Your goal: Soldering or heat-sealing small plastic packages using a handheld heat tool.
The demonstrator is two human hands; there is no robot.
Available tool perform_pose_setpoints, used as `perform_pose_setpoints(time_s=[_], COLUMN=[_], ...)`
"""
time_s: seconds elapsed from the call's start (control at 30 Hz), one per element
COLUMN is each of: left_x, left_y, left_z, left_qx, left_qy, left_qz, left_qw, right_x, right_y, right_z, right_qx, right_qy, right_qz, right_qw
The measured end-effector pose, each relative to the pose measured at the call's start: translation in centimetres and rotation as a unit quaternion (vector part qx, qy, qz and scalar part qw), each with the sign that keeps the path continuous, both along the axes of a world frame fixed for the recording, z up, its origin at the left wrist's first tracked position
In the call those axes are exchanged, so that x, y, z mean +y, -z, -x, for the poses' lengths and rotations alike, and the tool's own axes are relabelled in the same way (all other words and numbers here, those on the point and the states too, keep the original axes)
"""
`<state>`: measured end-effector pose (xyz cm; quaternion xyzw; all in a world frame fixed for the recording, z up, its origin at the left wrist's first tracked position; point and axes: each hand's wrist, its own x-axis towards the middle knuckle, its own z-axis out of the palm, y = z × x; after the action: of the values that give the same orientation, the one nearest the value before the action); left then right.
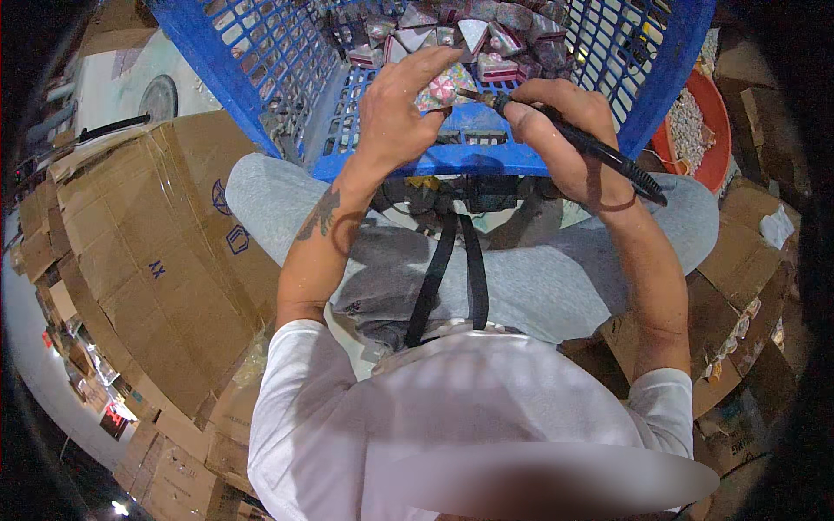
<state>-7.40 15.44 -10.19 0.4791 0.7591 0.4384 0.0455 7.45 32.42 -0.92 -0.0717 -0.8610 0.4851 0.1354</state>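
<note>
My left hand (395, 108) is closed round a small piece patterned in pink, green and white (447, 84), held between thumb and fingers over the near side of a blue plastic basket (408, 162). In my right hand (569, 130) is a black pen-shaped tool (591, 143) with a thin metal tip and a ribbed tail end. The tip points left and meets the right side of the patterned piece; whether it presses in, I cannot tell. Behind both hands lie several wedge-shaped pieces (497, 68) in pink, white and silvery tones, heaped at the basket's far side.
A red-orange basin (714, 143) of small pale bits stands right of the basket. Large flattened cardboard (165, 226) spreads out at left, with more cardboard (747, 226) at right. My grey-clad legs (547, 260) flank the basket's near edge, with black straps (473, 269) hanging between.
</note>
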Motion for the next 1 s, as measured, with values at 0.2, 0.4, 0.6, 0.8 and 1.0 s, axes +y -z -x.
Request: perform_pose_setpoints(time_s=[0.2, 0.4, 0.6, 0.8, 1.0], left_x=[0.0, 0.1, 0.1, 0.1, -0.2], left_y=[-0.1, -0.3, -0.2, -0.5, -1.1], left_z=[-0.2, -0.2, -0.2, -0.7, -0.5], left_qx=[0.034, 0.075, 0.093, 0.069, 0.024], left_qy=[-0.003, -0.014, -0.017, -0.015, 0.002], left_qz=[0.002, 0.01, 0.005, 0.008, -0.002], left_qw=[0.999, 0.997, 0.995, 0.997, 1.0], right_x=[0.0, 0.0, -0.3, -0.5, 0.4], right_y=[0.3, 0.3, 0.2, 0.0, -1.4], right_z=[0.1, 0.1, 0.1, 0.0, -0.9], right_qx=[0.013, 0.011, -0.002, 0.004, 0.011], right_qy=[-0.004, 0.007, 0.011, -0.002, 0.069], right_qz=[-0.053, -0.037, -0.044, -0.072, 0.036], right_qw=[0.998, 0.999, 0.999, 0.997, 0.997])
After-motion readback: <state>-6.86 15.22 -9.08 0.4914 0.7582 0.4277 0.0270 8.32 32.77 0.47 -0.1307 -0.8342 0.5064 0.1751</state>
